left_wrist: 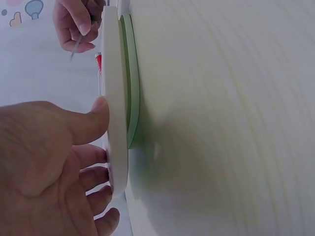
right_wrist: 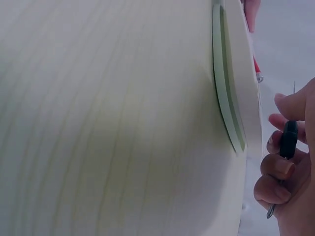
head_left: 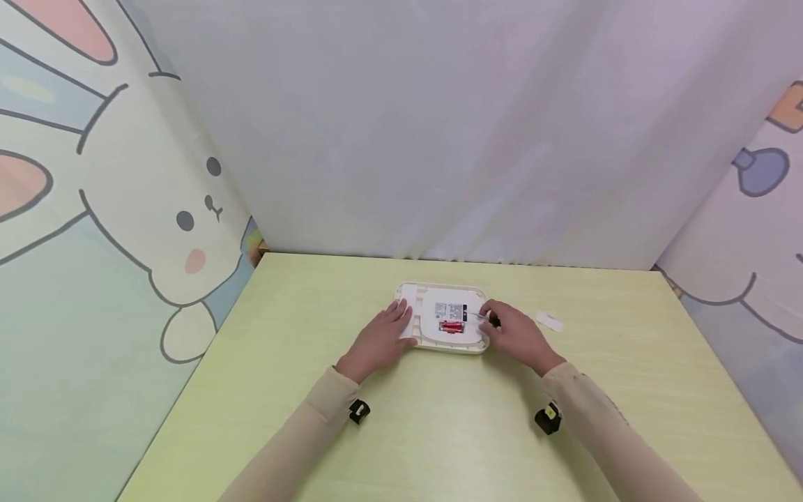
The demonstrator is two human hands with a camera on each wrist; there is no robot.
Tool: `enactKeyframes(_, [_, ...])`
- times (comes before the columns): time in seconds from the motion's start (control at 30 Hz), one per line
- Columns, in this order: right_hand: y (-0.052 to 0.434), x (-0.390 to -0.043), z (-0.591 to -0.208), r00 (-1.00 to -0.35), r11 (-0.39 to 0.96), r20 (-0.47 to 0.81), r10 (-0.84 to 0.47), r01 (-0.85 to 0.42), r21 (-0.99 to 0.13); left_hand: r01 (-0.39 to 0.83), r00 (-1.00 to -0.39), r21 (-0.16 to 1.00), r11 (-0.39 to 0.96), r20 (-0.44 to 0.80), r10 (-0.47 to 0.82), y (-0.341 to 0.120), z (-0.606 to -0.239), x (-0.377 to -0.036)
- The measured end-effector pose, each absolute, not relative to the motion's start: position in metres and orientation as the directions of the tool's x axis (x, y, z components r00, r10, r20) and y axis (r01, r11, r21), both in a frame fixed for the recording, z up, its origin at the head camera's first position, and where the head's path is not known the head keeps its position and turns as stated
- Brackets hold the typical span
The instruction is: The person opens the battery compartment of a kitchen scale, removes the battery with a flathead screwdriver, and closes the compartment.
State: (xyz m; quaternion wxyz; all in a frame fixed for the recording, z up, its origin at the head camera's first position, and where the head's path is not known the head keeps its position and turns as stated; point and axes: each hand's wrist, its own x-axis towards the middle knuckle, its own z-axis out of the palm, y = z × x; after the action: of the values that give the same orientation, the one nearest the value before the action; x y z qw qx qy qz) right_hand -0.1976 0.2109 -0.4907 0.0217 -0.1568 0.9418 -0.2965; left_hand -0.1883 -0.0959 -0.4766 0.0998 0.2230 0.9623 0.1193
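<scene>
A white flat device point(head_left: 414, 296) lies underside up on the pale green table point(head_left: 439, 425), with a label and red batteries point(head_left: 450, 326) in an uncovered compartment. My left hand point(head_left: 383, 338) rests flat on its left edge; in the left wrist view the thumb point(left_wrist: 93, 118) presses the device rim point(left_wrist: 115, 98). My right hand point(head_left: 517, 336) sits at the device's right edge and pinches a small screwdriver point(head_left: 482, 316) with a black handle point(right_wrist: 289, 140). The metal tip points toward the batteries point(left_wrist: 98, 61).
A small white cover piece point(head_left: 548, 321) lies on the table just right of my right hand. White curtain walls close in the back and both sides. Small black cameras point(head_left: 359, 411) are strapped to both wrists.
</scene>
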Motion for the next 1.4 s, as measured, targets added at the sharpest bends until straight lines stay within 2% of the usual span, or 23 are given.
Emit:
enactKeyframes(0.37, [0.182, -0.200, -0.496, -0.926, 0.818, 0.125, -0.355, -0.373, -0.438, 0.417, -0.875, 0.290, 0.862, -0.131, 0.467, -0.092, -0.477, -0.189])
enactKeyframes(0.57, [0.183, -0.198, -0.493, -0.940, 0.819, 0.141, -0.312, -0.341, -0.462, 0.415, -0.874, 0.295, 0.861, -0.132, 0.467, -0.092, -0.475, -0.189])
enactKeyframes(1.1, [0.263, -0.202, -0.493, -0.987, 0.889, 0.075, -0.143, -0.161, -0.429, 0.404, -0.882, 0.298, 0.865, -0.126, 0.455, -0.098, -0.475, -0.189])
enactKeyframes(1.27, [0.273, -0.200, -0.496, -0.987, 0.902, 0.069, -0.142, -0.158, -0.403, 0.405, -0.880, 0.297, 0.865, -0.129, 0.457, -0.097, -0.472, -0.188])
enactKeyframes(1.4, [0.271, -0.197, -0.496, -0.981, 0.874, 0.113, -0.156, -0.190, -0.447, 0.416, -0.877, 0.300, 0.858, -0.115, 0.466, -0.097, -0.470, -0.187])
